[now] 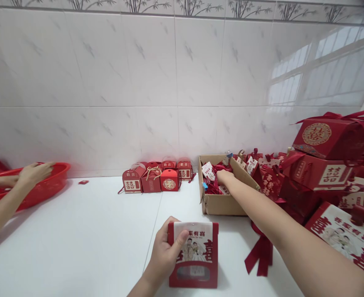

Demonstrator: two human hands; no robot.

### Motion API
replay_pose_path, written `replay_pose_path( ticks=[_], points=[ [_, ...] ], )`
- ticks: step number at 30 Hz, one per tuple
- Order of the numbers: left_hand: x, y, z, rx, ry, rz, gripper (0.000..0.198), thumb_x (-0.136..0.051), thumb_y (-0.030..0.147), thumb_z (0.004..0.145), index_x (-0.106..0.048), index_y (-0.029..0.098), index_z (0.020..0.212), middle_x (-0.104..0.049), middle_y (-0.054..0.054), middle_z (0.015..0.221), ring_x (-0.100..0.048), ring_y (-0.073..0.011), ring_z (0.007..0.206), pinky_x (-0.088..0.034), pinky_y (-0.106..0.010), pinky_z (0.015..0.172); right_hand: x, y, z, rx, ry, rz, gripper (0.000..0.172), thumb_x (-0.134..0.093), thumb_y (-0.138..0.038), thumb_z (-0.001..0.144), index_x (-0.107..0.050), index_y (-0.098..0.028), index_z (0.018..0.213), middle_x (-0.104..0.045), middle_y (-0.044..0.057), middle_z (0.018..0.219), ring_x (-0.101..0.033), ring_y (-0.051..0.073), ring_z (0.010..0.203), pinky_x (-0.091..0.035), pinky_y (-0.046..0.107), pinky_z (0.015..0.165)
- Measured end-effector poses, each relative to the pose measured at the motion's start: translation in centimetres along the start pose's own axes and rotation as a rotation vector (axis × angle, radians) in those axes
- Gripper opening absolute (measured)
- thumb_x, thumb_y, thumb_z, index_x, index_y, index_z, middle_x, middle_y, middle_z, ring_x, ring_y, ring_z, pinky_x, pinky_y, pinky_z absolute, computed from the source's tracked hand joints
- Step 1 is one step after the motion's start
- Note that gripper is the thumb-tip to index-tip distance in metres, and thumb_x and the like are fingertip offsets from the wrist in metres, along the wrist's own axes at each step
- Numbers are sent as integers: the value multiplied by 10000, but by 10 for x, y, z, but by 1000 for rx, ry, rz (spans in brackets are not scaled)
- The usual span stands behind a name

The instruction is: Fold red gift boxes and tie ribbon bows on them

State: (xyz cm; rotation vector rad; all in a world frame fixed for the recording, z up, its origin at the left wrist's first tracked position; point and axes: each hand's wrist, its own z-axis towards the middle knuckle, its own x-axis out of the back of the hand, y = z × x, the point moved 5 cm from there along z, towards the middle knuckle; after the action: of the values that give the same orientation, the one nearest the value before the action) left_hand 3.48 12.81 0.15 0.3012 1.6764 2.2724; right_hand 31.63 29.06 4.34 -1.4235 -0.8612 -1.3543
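Note:
My left hand [166, 251] grips a red and white gift box [197, 251] by its upper left side, thumb across the front. The box stands upright on the white table, with a printed couple on its front and a clear oval window low down. My right hand [225, 176] reaches into an open cardboard box [223, 205]. Its fingers are hidden among dark red ribbons and white printed tags [208, 170], so I cannot see whether they hold anything.
At the left, another person's hands [33, 175] reach over a red plastic basin [46, 187]. Several small red candy boxes [151, 178] stand by the tiled wall. Large red gift boxes [330, 171] are piled at right. A red ribbon [262, 253] hangs near my right forearm.

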Motion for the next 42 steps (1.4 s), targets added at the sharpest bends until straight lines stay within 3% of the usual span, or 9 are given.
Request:
replay_pose_path(
  ticks=[7, 12, 15, 19, 25, 28, 32, 37, 42],
  points=[
    [-2, 4, -2, 9, 35, -1, 312, -625, 427, 779, -433, 186, 727, -487, 30, 620, -513, -112, 567, -455, -218, 539, 51, -4, -25, 3, 293, 314, 237, -522, -277, 893, -620, -125, 1046, -624, 113, 1091, -601, 215, 991, -492, 376, 847],
    [-3, 7, -1, 3, 56, 1, 334, -631, 440, 770, -419, 187, 715, -485, 36, 610, -522, -111, 557, -458, -217, 526, 88, -11, -105, 123, 565, 664, 386, -363, -375, 927, -613, -113, 1060, -693, 109, 873, -652, 186, 775, -514, 280, 675],
    [-4, 7, -1, 24, 51, -10, 351, -634, 461, 758, -415, 190, 719, -509, 31, 615, -548, -127, 564, -481, -238, 525, 83, -12, -168, 321, 602, 1187, 308, -562, -440, 822, -618, -147, 898, -666, 45, 691, -583, 133, 535, -498, 253, 517],
    [-2, 9, -2, 14, 104, 29, 360, -654, 470, 735, -436, 185, 727, -508, 39, 599, -530, -112, 539, -480, -222, 500, 53, -14, -216, 470, 423, 1508, 182, -658, -346, 774, -608, -182, 834, -692, 39, 768, -564, 101, 505, -537, 271, 539],
    [-4, 10, 0, 54, 125, 34, 367, -669, 473, 714, -437, 189, 735, -538, 37, 607, -551, -122, 545, -505, -235, 502, 10, -2, -212, 423, 460, 1429, 306, -624, -280, 811, -622, -207, 1108, -724, 68, 940, -672, 169, 788, -555, 286, 660],
    [-4, 11, -1, 54, 134, 45, 365, -672, 472, 711, -445, 190, 747, -548, 36, 609, -550, -121, 540, -506, -237, 504, 0, 1, -207, 401, 422, 1378, 300, -614, -294, 816, -635, -199, 1099, -728, 69, 931, -672, 165, 730, -555, 281, 616],
    [-2, 13, -1, 22, 102, 61, 306, -654, 428, 752, -467, 186, 757, -548, 29, 622, -550, -121, 552, -490, -227, 509, 1, 3, -213, 438, 535, 1222, 176, -607, -259, 819, -671, -192, 968, -726, 56, 876, -634, 134, 610, -537, 267, 568],
    [-17, 29, -10, -151, -213, -4, 236, -623, 358, 799, -520, 158, 727, -615, -95, 996, -617, -186, 801, -509, -279, 661, 9, -8, -230, 600, 758, 1046, 134, -592, -167, 822, -678, -198, 920, -712, 40, 797, -604, 117, 583, -520, 258, 564],
    [-40, 45, -22, -160, -502, -70, 191, -605, 342, 814, -572, 157, 783, -364, -131, 1416, -526, -320, 1136, -483, -389, 835, 10, -19, -245, 789, 772, 1019, 195, -598, -98, 800, -672, -198, 951, -694, 37, 752, -601, 114, 607, -478, 226, 482]
  ],
)
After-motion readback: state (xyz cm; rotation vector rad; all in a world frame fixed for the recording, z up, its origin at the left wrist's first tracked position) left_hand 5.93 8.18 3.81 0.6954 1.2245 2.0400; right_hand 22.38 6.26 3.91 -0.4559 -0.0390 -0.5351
